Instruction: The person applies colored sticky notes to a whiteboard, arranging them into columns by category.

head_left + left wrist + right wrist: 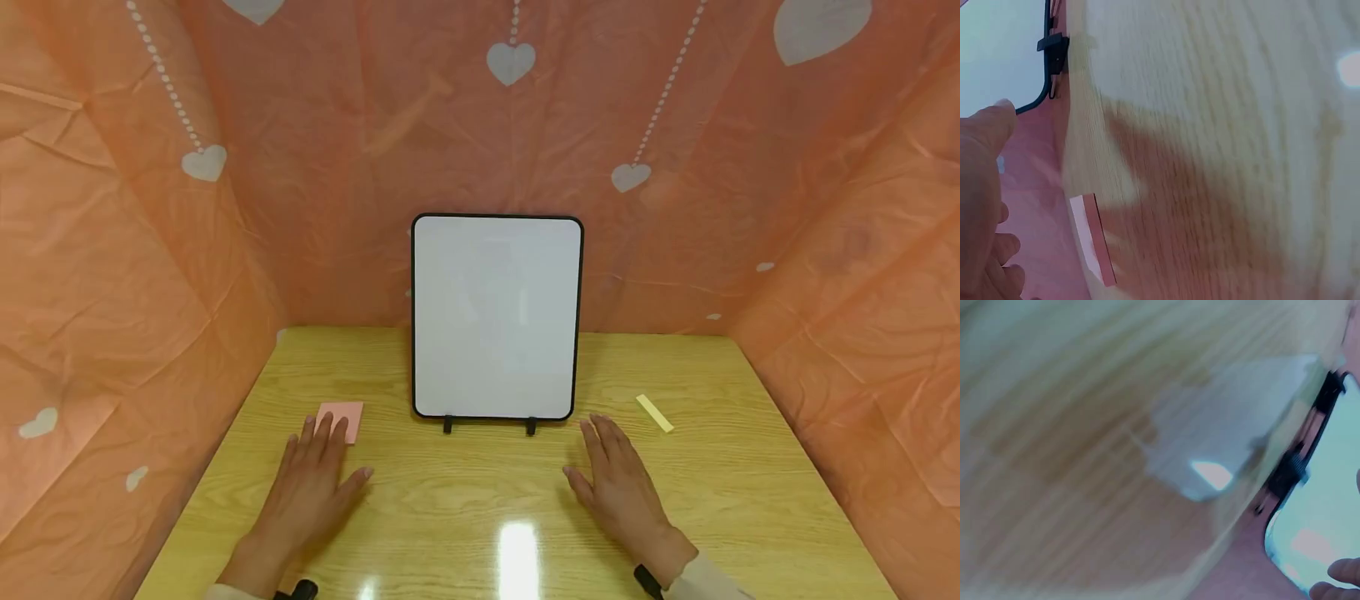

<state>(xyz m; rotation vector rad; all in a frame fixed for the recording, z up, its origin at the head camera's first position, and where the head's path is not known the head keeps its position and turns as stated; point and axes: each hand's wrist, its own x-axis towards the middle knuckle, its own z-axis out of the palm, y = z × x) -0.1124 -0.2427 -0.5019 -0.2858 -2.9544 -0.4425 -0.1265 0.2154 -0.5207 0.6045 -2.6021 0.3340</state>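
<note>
My left hand (306, 493) is held over the left side of the table, fingers extended and thumb out to the side. Its fingertips overlap a square pink sticky note pad (352, 413) in the head view; in the left wrist view the pad (1094, 240) shows as a thin block on the wood, apart from the fingers. My right hand (618, 490), its fingers together and pointing forward, is right of center with nothing in it. A narrow yellow strip (655, 413) lies beyond it to the right. Between the hands, farther back, stands a white board (495, 317) with a black frame.
Two small black feet (447, 425) hold the board upright on the wooden table (450, 500). Orange cloth (322, 208) with white hearts hangs behind and along both sides. Light glares off the tabletop near the front.
</note>
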